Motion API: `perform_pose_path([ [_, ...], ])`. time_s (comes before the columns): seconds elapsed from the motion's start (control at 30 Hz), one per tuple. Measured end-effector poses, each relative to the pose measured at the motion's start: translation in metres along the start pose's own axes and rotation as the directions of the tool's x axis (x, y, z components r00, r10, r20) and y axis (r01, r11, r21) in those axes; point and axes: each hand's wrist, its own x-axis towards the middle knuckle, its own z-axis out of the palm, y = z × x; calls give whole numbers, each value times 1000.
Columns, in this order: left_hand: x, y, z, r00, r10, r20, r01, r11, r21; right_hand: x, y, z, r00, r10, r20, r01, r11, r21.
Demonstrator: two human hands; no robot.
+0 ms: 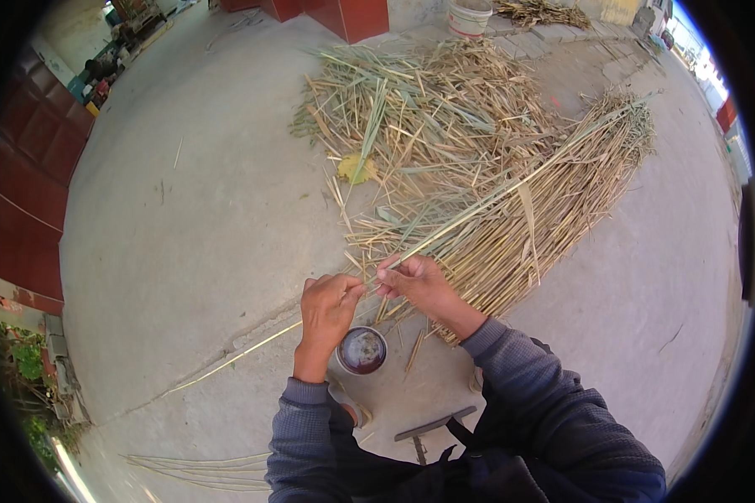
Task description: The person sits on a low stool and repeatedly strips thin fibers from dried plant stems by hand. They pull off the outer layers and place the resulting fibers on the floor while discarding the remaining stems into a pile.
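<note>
In front of me my right hand (428, 292) is closed in a pinch round a long reed stalk (478, 208). Its leafy end reaches far up to the right, over a bundle of reeds. Close beside it, my left hand (329, 312) is also closed, fingertips pinched at the stalk's near end. A thin pale length of stalk (239, 356) slants from behind the left hand down to the floor at the left. Whether both lengths are one piece, the fingers hide. Below the hands stands a small round tin (361, 350) with a dark inside.
A thick bundle of reed stalks (554, 205) lies at the right. Beyond it spreads a heap of dry leaves and husks (445, 101). Several thin stalks (201, 469) lie at lower left. A T-shaped dark bar (434, 423) sits near my lap; a white bucket (470, 18) stands far back.
</note>
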Motion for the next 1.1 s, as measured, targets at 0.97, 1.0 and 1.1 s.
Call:
perform_pose_path([
  [0.97,-10,-26,15,939,-315,136,343,839,-423,-1,-33,-24,985,-74,-155,77,997,17],
  [1.0,-10,-25,15,935,-320,151,354,847,-397,-2,-33,-23,983,-85,-163,88,996,12],
  [1.1,-10,-21,14,896,-397,199,439,726,-529,-2,-32,-21,987,-67,-144,68,998,0],
])
